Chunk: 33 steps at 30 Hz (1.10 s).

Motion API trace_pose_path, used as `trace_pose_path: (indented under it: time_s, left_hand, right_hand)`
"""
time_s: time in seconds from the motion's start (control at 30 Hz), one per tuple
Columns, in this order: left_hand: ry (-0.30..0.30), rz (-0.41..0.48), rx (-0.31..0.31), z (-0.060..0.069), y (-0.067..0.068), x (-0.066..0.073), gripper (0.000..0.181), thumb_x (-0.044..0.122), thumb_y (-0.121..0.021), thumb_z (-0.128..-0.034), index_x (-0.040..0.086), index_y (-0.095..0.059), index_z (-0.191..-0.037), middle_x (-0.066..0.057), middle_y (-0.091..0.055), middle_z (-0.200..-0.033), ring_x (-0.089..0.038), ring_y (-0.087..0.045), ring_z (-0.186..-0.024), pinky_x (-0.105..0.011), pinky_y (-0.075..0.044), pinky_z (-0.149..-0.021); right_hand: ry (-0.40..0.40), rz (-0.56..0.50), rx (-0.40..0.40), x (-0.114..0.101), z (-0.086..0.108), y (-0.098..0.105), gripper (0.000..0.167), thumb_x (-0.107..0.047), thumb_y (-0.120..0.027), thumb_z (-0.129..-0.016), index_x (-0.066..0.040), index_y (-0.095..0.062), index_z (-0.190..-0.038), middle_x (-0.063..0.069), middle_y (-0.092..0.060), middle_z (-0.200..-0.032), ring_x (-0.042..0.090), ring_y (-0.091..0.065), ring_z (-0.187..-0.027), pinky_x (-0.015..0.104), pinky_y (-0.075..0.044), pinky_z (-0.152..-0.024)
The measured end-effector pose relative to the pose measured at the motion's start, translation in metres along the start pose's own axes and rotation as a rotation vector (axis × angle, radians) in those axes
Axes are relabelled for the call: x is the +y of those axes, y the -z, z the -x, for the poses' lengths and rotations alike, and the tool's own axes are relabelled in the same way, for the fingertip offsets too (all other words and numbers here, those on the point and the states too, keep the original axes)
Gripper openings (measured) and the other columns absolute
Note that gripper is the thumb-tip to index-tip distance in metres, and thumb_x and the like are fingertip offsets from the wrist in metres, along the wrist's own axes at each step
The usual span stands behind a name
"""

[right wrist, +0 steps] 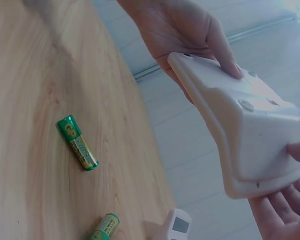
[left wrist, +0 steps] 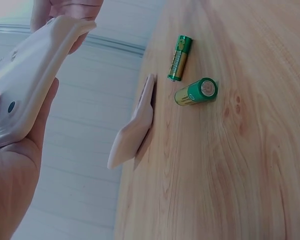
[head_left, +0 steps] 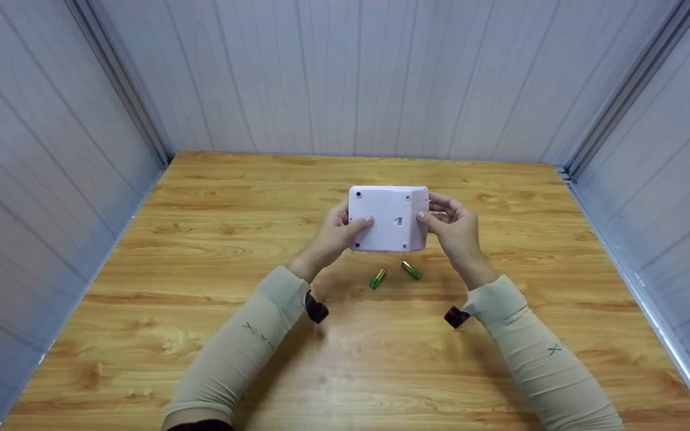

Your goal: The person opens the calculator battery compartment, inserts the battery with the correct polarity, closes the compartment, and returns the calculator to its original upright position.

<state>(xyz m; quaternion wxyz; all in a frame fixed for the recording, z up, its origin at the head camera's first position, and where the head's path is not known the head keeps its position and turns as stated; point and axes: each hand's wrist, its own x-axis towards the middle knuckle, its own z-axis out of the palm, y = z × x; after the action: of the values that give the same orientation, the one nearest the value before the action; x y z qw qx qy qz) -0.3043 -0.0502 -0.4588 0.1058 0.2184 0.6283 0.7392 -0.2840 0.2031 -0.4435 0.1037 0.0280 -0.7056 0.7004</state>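
Note:
A white plastic device (head_left: 384, 218) is held up above the table, its back with small round feet facing the head camera. The left hand (head_left: 336, 233) grips its left edge, thumb on the back. On the right edge the right hand (head_left: 456, 230) holds it, thumb on the sloped part and fingers behind. Two green and gold batteries, one (head_left: 378, 278) on the left and one (head_left: 411, 270) on the right, lie on the table below the device. In the left wrist view the batteries (left wrist: 180, 58) (left wrist: 196, 92) lie close together.
Another white object (left wrist: 135, 125) rests on the table in the left wrist view; in the right wrist view a white object with a grey window (right wrist: 178, 226) shows at the bottom edge. The wooden table (head_left: 201, 263) is enclosed by pale panel walls at the back and sides.

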Motion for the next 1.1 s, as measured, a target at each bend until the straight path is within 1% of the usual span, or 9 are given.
trace_pose_path:
  time_s: [0.1, 0.17, 0.33, 0.4, 0.6, 0.67, 0.77, 0.9, 1.1]
  left_hand:
    - [0.019, -0.006, 0.015, -0.001, -0.001, 0.000, 0.048, 0.002, -0.057, -0.1092, -0.004, -0.046, -0.156, -0.031, -0.065, -0.144, -0.040, -0.071, -0.126, -0.056, -0.063, -0.101]
    - [0.027, -0.006, 0.019, -0.002, -0.002, 0.000, 0.048, 0.002, -0.057, -0.1091, -0.004, -0.046, -0.156, -0.032, -0.065, -0.144, -0.040, -0.071, -0.127, -0.056, -0.063, -0.101]
    - [0.046, 0.001, 0.032, -0.002, -0.003, -0.001, 0.047, 0.002, -0.057, -0.1098, -0.003, -0.047, -0.156, -0.031, -0.065, -0.145, -0.043, -0.070, -0.129, -0.057, -0.063, -0.101]
    - [0.051, 0.000, 0.041, -0.003, -0.003, -0.001, 0.047, 0.003, -0.057, -0.1098, -0.003, -0.047, -0.155, -0.031, -0.065, -0.144, -0.042, -0.070, -0.129, -0.056, -0.063, -0.101]
    - [0.041, -0.013, 0.050, -0.005, -0.004, -0.002, 0.047, 0.003, -0.059, -0.1093, -0.004, -0.047, -0.155, -0.031, -0.066, -0.140, -0.035, -0.072, -0.123, -0.054, -0.064, -0.100]
    - [0.035, -0.021, 0.048, -0.005, -0.005, -0.003, 0.047, 0.004, -0.059, -0.1092, -0.004, -0.047, -0.154, -0.031, -0.066, -0.140, -0.033, -0.072, -0.121, -0.054, -0.064, -0.099]
    - [0.024, -0.034, 0.053, -0.005, -0.005, -0.004, 0.046, 0.004, -0.060, -0.1088, -0.004, -0.049, -0.153, -0.030, -0.067, -0.138, -0.031, -0.073, -0.119, -0.053, -0.065, -0.098]
    - [0.010, -0.047, 0.064, -0.004, -0.007, -0.004, 0.045, 0.004, -0.060, -0.1082, -0.004, -0.050, -0.152, -0.031, -0.068, -0.136, -0.033, -0.073, -0.119, -0.052, -0.066, -0.097]
    - [0.018, -0.079, 0.075, -0.002, -0.010, -0.004, 0.047, 0.007, -0.062, -0.1084, 0.000, -0.049, -0.153, -0.028, -0.069, -0.137, -0.037, -0.073, -0.122, -0.054, -0.066, -0.095]
  right_hand:
    - [0.059, 0.083, 0.026, -0.002, 0.003, -0.002, 0.042, 0.004, -0.075, -0.096, 0.005, -0.068, -0.138, 0.017, -0.073, -0.124, 0.013, -0.073, -0.097, 0.021, -0.064, -0.078]
    - [0.090, 0.129, 0.038, -0.002, 0.006, -0.003, 0.041, 0.002, -0.075, -0.097, 0.004, -0.069, -0.138, 0.022, -0.072, -0.130, 0.016, -0.072, -0.100, 0.020, -0.063, -0.081]
    - [0.140, 0.219, 0.043, -0.007, 0.012, -0.009, 0.045, -0.003, -0.079, -0.095, 0.004, -0.070, -0.139, 0.024, -0.072, -0.136, 0.029, -0.072, -0.112, 0.018, -0.061, -0.091]
    - [0.150, 0.252, 0.040, -0.009, 0.014, -0.012, 0.049, -0.005, -0.081, -0.094, 0.004, -0.068, -0.141, 0.025, -0.072, -0.136, 0.033, -0.073, -0.113, 0.024, -0.062, -0.092]
    - [0.161, 0.349, 0.032, -0.014, 0.020, -0.018, 0.060, -0.010, -0.085, -0.092, 0.003, -0.064, -0.146, 0.027, -0.070, -0.137, 0.040, -0.073, -0.118, 0.051, -0.065, -0.098]
    - [0.167, 0.371, 0.029, -0.014, 0.021, -0.020, 0.062, -0.011, -0.086, -0.092, 0.004, -0.062, -0.148, 0.028, -0.069, -0.138, 0.042, -0.072, -0.120, 0.056, -0.064, -0.098]
    - [0.182, 0.405, 0.033, -0.014, 0.022, -0.024, 0.065, -0.012, -0.087, -0.091, 0.003, -0.060, -0.149, 0.029, -0.069, -0.138, 0.044, -0.072, -0.121, 0.059, -0.064, -0.097]
    - [0.192, 0.445, 0.050, -0.015, 0.023, -0.028, 0.067, -0.014, -0.089, -0.090, 0.001, -0.061, -0.148, 0.026, -0.070, -0.138, 0.042, -0.071, -0.119, 0.058, -0.064, -0.096]
    - [0.197, 0.484, 0.079, -0.015, 0.023, -0.031, 0.067, -0.014, -0.089, -0.088, 0.002, -0.060, -0.146, 0.025, -0.069, -0.137, 0.040, -0.071, -0.116, 0.057, -0.064, -0.093]
